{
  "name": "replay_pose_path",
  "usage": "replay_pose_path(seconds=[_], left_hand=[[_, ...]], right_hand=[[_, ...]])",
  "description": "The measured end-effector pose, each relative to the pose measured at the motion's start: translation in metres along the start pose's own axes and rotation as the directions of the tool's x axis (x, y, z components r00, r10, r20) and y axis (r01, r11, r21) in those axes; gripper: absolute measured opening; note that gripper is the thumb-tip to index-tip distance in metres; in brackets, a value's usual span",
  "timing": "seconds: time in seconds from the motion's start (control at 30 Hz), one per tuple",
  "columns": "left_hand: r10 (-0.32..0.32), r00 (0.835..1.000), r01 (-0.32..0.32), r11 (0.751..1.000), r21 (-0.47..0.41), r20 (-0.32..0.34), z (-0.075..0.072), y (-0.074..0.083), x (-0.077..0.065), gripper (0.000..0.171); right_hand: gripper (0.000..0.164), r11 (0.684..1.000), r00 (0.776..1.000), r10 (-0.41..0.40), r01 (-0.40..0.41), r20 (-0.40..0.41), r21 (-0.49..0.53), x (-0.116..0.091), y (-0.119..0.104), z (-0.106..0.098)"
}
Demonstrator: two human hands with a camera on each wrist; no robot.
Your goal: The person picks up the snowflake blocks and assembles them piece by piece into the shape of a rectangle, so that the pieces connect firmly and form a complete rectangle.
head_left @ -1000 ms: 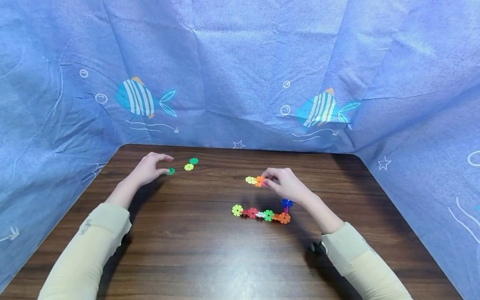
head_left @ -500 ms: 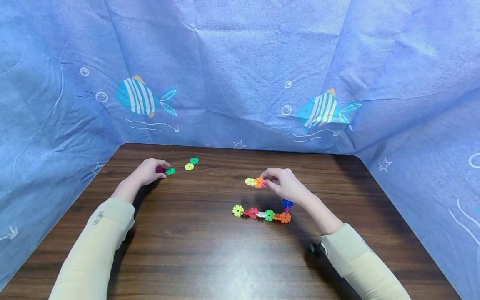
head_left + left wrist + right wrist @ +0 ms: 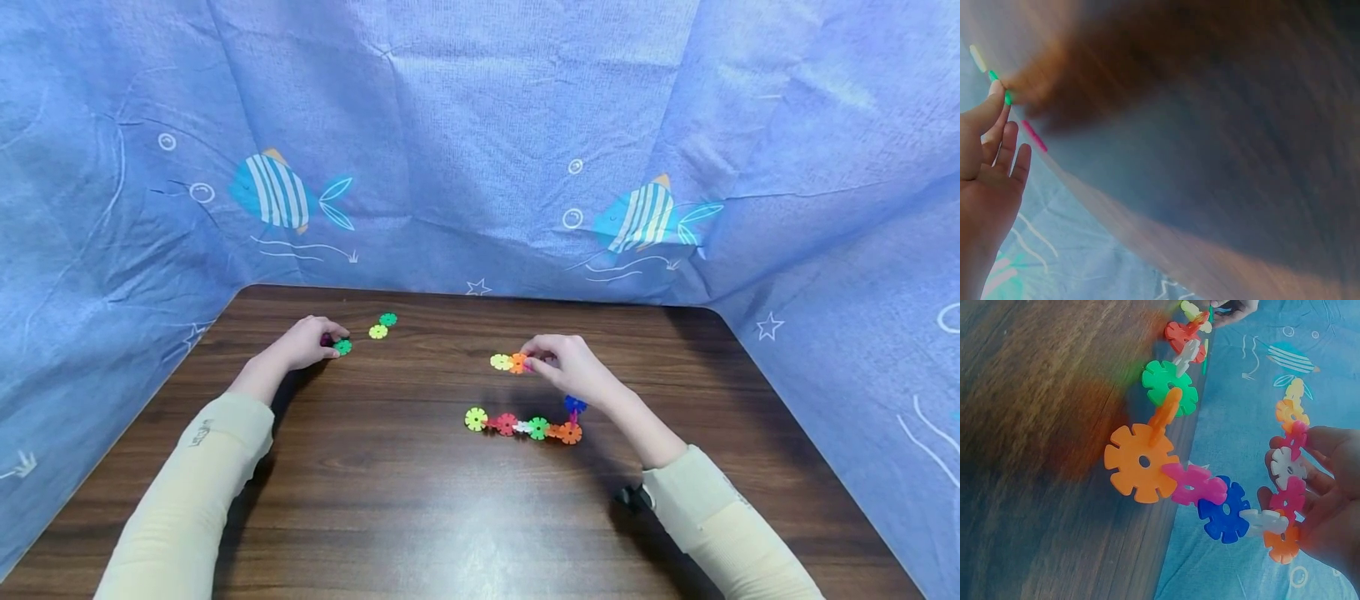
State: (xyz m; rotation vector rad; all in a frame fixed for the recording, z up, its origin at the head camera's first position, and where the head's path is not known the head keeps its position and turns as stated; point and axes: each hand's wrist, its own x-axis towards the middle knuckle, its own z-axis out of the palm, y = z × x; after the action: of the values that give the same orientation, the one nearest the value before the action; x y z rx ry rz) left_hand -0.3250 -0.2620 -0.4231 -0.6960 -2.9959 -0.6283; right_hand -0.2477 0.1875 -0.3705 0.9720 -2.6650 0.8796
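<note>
My left hand (image 3: 309,343) is at the far left of the table, pinching a green snowflake disc (image 3: 1009,97) between thumb and index finger. A magenta disc (image 3: 1034,136) lies right by it, partly hidden by the hand in the head view. My right hand (image 3: 564,365) holds one end of a chain of interlocking snowflake discs. Pink and white discs (image 3: 1288,467) sit against its fingers, and a yellow disc (image 3: 501,362) forms the free tip beside an orange one. The chain bends through a blue disc (image 3: 1225,511) and an orange disc (image 3: 1141,464) to a yellow-green disc (image 3: 476,419).
Past the left hand lie a loose yellow disc (image 3: 378,332) and another green disc (image 3: 387,319). The brown wooden table (image 3: 360,500) ends at a blue fish-print cloth (image 3: 480,150) hanging behind and at both sides.
My left hand has come down to the green disc; its thumb and index finger, earlier spread apart, now pinch it. The right hand and chain have hardly moved.
</note>
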Motion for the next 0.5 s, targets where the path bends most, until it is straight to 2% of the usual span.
replay_pose_path(seconds=[0.13,0.27,0.5], left_hand=[[-0.049,0.999,0.049,0.998,-0.050,-0.005,-0.001,0.007,0.000,0.028],[-0.044,0.999,0.043,0.995,-0.093,-0.012,-0.003,0.014,0.002,0.025],[-0.050,0.998,0.054,0.992,-0.113,0.033,-0.009,0.026,0.006,0.019]], right_hand=[[0.004,1.000,1.000,0.003,-0.003,0.001,0.000,0.000,0.000,0.001],[0.004,1.000,1.000,0.007,-0.007,0.003,0.000,0.000,0.000,0.001],[0.004,1.000,1.000,0.014,-0.014,-0.016,0.008,0.000,-0.001,0.000]])
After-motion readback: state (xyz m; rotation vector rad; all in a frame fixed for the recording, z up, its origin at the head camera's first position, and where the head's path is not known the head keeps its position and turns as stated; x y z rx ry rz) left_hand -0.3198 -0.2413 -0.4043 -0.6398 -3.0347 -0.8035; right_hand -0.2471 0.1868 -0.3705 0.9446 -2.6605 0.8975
